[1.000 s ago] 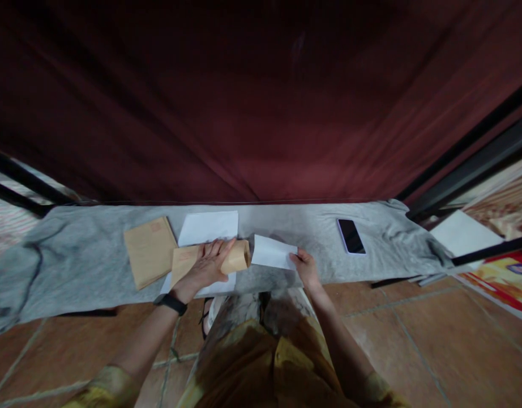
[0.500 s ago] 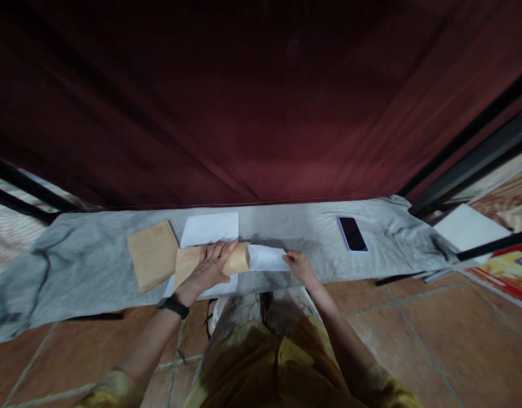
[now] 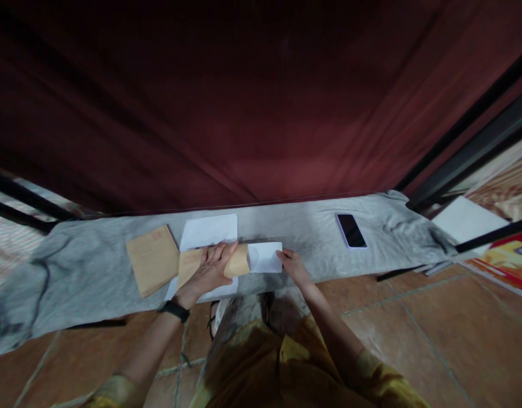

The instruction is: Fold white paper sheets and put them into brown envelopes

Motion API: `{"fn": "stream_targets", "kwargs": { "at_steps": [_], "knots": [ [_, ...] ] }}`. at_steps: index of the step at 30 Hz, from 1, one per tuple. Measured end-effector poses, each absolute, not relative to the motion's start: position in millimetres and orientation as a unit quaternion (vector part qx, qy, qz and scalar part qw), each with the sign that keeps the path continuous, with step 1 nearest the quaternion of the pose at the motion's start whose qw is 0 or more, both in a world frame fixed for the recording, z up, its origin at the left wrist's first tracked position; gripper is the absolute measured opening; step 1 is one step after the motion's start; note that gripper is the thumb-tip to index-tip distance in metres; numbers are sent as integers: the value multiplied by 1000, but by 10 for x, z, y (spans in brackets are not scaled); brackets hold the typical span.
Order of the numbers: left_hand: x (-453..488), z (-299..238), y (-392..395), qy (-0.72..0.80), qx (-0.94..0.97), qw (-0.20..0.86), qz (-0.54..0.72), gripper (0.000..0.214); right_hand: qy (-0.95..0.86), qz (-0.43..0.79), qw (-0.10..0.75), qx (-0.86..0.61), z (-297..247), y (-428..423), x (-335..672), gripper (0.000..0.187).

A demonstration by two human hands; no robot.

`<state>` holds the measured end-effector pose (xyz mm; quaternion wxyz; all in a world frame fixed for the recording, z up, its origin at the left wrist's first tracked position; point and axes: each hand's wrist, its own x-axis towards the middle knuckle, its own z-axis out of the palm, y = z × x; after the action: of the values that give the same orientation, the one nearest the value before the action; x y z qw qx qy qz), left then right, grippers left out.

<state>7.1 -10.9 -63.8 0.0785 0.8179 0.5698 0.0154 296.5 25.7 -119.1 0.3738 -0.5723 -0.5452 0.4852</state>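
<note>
A brown envelope (image 3: 238, 260) lies with its mouth toward the right, on top of white paper sheets (image 3: 212, 228). My left hand (image 3: 212, 264) rests spread over the envelope, fingers apart, pressing it down. From the envelope's mouth a folded white paper (image 3: 265, 258) sticks out, its left part hidden inside. My right hand (image 3: 291, 264) pinches the paper's right edge between thumb and fingers. Left of the envelope sits a stack of brown envelopes (image 3: 153, 260).
A grey cloth (image 3: 295, 224) covers the narrow bench. Toward its right end lies a phone (image 3: 351, 231) with a dark screen. Behind the bench hangs a dark red curtain (image 3: 261, 124), with black metal bars (image 3: 469, 133) at either side. Tiled floor (image 3: 392, 328) shows below.
My right hand has moved slightly left with the white paper, and less of the paper shows outside the envelope. My left hand stays on the envelope.
</note>
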Motion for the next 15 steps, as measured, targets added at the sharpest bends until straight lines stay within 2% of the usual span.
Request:
{"fn": "stream_targets", "kwargs": {
  "at_steps": [8, 12, 15],
  "knots": [
    [254, -548, -57, 542, 838, 65, 2, 115, -539, 460, 409, -575, -1171, 201, 2710, 14],
    [370, -512, -21, 524, 850, 56, -4, 115, -525, 480, 402, -576, -1177, 124, 2522, 15],
    [429, -522, -1, 518, 854, 51, -2, 115, -533, 435, 418, -594, -1165, 92, 2462, 13]
  ]
}}
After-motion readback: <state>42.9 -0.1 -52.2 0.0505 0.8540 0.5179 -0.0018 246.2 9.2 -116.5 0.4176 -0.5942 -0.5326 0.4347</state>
